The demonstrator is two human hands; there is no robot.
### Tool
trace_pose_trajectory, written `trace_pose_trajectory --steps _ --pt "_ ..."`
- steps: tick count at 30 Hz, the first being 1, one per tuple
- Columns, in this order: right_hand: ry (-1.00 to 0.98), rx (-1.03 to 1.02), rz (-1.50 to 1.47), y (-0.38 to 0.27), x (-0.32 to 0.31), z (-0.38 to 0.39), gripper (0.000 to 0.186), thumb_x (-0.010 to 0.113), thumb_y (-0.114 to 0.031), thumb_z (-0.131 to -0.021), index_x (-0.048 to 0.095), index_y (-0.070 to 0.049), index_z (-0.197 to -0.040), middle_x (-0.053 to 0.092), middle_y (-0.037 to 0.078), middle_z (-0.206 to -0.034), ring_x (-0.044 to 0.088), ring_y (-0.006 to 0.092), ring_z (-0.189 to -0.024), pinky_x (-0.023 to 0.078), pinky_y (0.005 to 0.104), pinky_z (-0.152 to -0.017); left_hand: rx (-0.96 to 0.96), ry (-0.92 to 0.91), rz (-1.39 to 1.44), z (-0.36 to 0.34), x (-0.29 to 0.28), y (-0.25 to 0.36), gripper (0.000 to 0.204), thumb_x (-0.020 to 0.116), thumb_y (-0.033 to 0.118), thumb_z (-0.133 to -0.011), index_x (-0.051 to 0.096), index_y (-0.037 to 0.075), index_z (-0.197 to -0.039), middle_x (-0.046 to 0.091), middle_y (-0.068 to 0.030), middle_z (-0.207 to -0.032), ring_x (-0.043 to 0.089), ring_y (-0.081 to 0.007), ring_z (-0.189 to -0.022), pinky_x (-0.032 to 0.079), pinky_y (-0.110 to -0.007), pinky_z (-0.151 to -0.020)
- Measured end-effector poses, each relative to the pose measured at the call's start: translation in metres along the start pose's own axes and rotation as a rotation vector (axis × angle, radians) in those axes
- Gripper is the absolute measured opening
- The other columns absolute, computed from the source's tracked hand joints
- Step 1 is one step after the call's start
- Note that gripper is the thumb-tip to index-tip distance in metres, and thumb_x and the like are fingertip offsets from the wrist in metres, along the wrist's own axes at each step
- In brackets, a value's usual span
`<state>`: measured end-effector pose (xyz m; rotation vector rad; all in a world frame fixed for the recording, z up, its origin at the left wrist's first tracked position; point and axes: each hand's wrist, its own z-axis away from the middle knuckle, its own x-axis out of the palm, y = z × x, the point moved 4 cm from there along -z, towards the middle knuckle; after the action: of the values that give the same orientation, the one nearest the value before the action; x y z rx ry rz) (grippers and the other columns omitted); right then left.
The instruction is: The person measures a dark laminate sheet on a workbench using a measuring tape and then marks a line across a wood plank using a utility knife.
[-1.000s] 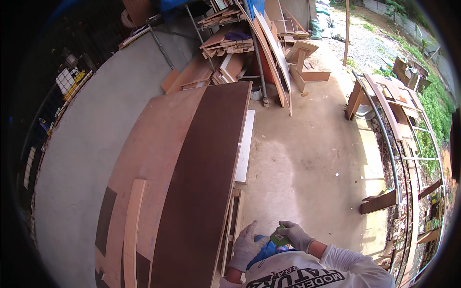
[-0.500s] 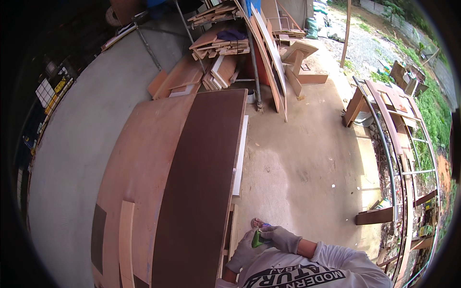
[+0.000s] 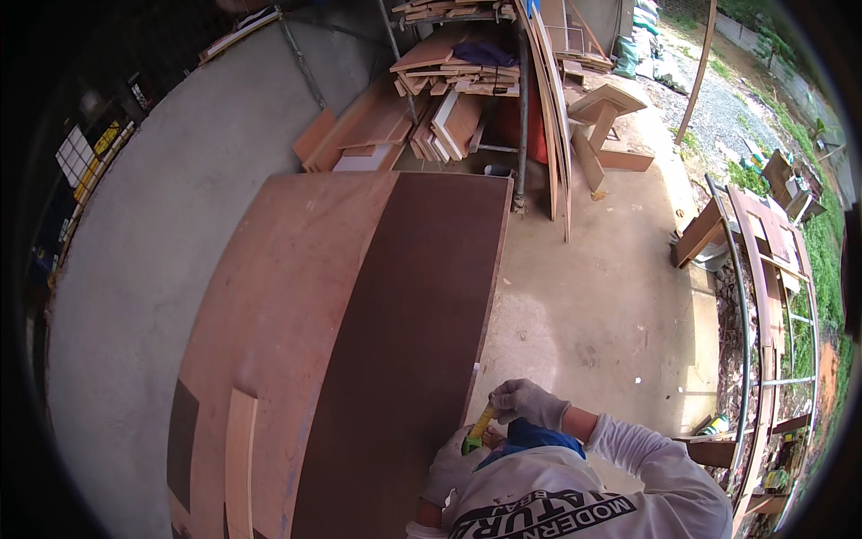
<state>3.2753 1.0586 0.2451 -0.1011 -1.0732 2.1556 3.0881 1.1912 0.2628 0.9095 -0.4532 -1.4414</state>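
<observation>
My left hand (image 3: pixel 453 465), in a grey work glove, is closed round a green tape measure (image 3: pixel 471 443) by the lower edge. A short length of yellow blade (image 3: pixel 485 420) runs out of it toward my right hand (image 3: pixel 530 402), also gloved, which pinches the blade's end. Both hands are close to the right edge of a dark brown panel (image 3: pixel 404 296). This panel lies on a lighter plywood sheet (image 3: pixel 283 260). To the left, a narrow wooden strip (image 3: pixel 240 458) rests on the plywood.
Ahead stands a metal-pole rack with stacked wood offcuts (image 3: pixel 462 76). Tall boards (image 3: pixel 549 117) lean against its right side. A wooden piece of angled boards (image 3: pixel 611 126) sits on the concrete floor (image 3: pixel 593 287). Along the right is a metal rail (image 3: pixel 742 296); a grey wall (image 3: pixel 135 296) is at left.
My right hand has moved up and away from my left, drawing the yellow blade out of the tape measure. The view has shifted, so the panels and rack appear farther right.
</observation>
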Motion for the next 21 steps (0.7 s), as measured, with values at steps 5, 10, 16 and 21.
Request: trace_pose_trajectory --steps 5,10,16,21 --pt "0.147 -0.206 -0.154 -0.152 -0.112 -0.119 0.027 0.064 -0.015 -0.104 0.066 0.004 -0.123 0.07 0.011 -0.103 0.071 0.0238 -0.086 0.065 0.0379 -0.08 -0.241 -0.019 0.139 -0.001 -0.082 -0.077 0.062 0.079 0.034 -0.089 0.061 0.003 -0.139 0.072 -0.0086 -0.097 0.07 -0.0185 -0.081 0.055 -0.032 -0.071" --pt "0.368 -0.315 -0.178 -0.261 -0.281 -0.252 0.016 0.066 -0.02 -0.104 0.07 -0.005 -0.103 0.064 0.003 -0.087 0.064 0.0169 -0.073 0.059 0.0319 -0.068 -0.436 -0.168 0.511 -0.006 -0.111 -0.115 0.046 0.07 0.014 -0.095 0.061 0.006 -0.14 0.072 -0.0055 -0.104 0.07 -0.0146 -0.081 0.054 -0.025 -0.055" --pt "0.534 -0.432 -0.31 -0.336 -0.315 -0.366 0.012 0.074 -0.013 -0.097 0.073 -0.004 -0.105 0.072 0.006 -0.095 0.071 0.0184 -0.078 0.062 0.0329 -0.071 -0.608 0.11 0.603 -0.049 -0.084 -0.086 0.023 0.071 0.014 -0.096 0.07 0.009 -0.118 0.066 0.0027 -0.078 0.053 -0.0045 -0.053 0.042 -0.023 -0.047" --pt "0.479 -0.403 -0.244 -0.388 -0.3 -0.436 0.016 0.072 -0.013 -0.098 0.07 -0.008 -0.114 0.072 0.001 -0.102 0.07 0.0151 -0.092 0.062 0.0317 -0.08 -0.751 0.18 0.565 -0.093 -0.094 -0.091 0.016 0.072 0.017 -0.096 0.07 0.008 -0.109 0.064 0.0021 -0.075 0.055 -0.0064 -0.056 0.043 -0.024 -0.05"
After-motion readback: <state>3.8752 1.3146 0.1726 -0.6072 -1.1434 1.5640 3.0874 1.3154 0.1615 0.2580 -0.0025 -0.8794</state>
